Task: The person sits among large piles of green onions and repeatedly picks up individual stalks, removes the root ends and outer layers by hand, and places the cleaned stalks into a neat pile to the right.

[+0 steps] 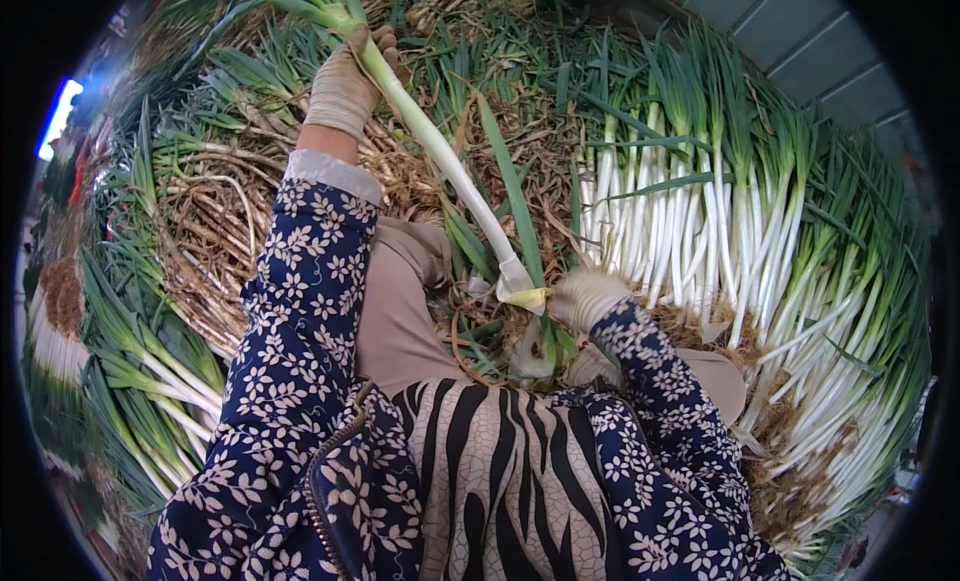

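My left hand (346, 85), in a striped knit glove, grips a long green onion (442, 146) just below its green leaves. The white stalk slants down across the middle toward my lap. At its lower end a loose outer skin (527, 296), yellowish at the tip, is peeled partly off the stalk. My right hand (589, 299), gloved too and blurred, holds the tip of this skin. A long green leaf (510, 191) stands beside the stalk. The fingers of the right hand are not clearly visible.
To the right, clean white-stalked green onions (697, 228) lie in a thick row, roots toward me. Unpeeled, soil-brown onions (217, 221) are heaped at left. Dry peelings (547, 161) cover the ground between. Ribbed panelling (810, 48) borders the back right.
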Demonstrator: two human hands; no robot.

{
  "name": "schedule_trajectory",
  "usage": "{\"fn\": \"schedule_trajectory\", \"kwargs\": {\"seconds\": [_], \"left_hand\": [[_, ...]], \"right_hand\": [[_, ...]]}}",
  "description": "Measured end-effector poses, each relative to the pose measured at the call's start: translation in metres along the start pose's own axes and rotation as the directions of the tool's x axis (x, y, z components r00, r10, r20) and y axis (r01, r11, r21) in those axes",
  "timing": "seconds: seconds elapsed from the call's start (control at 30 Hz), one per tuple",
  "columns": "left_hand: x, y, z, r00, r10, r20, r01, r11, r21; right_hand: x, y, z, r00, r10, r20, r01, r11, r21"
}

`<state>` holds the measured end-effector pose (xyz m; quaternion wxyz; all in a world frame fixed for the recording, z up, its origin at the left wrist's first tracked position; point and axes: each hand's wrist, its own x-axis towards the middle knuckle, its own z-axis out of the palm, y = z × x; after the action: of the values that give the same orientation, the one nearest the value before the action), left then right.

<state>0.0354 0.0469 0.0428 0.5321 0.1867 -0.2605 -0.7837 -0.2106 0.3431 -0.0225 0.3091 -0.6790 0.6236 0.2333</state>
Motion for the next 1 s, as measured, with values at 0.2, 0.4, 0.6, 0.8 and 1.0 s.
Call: {"fn": "schedule_trajectory", "kwargs": {"seconds": [0.2, 0.4, 0.6, 0.8, 1.0], "left_hand": [[-0.013, 0.007, 0.031, 0.995, 0.095, 0.018, -0.094, 0.993, -0.075], [-0.034, -0.033, 0.047, 0.987, -0.161, -0.020, 0.161, 0.987, 0.003], [-0.009, -0.029, 0.029, 0.976, -0.037, -0.212, 0.070, 0.986, 0.150], [-0.002, -0.008, -0.010, 0.899, -0.020, -0.437, 0.089, 0.986, 0.138], [-0.004, 0.012, -0.022, 0.878, 0.030, -0.478, -0.034, 0.999, 0.000]], "right_hand": [[0.034, -0.036, -0.024, 0.813, 0.037, -0.581, 0.490, 0.496, 0.717], [0.056, -0.062, -0.017, 0.901, 0.082, -0.426, 0.433, -0.091, 0.897], [0.054, -0.066, -0.020, 0.872, 0.042, -0.488, 0.448, 0.333, 0.829], [0.034, -0.072, 0.024, 0.767, 0.040, -0.640, 0.460, 0.661, 0.593], [-0.002, -0.068, -0.001, 0.772, -0.116, -0.625, 0.428, 0.822, 0.376]]}}
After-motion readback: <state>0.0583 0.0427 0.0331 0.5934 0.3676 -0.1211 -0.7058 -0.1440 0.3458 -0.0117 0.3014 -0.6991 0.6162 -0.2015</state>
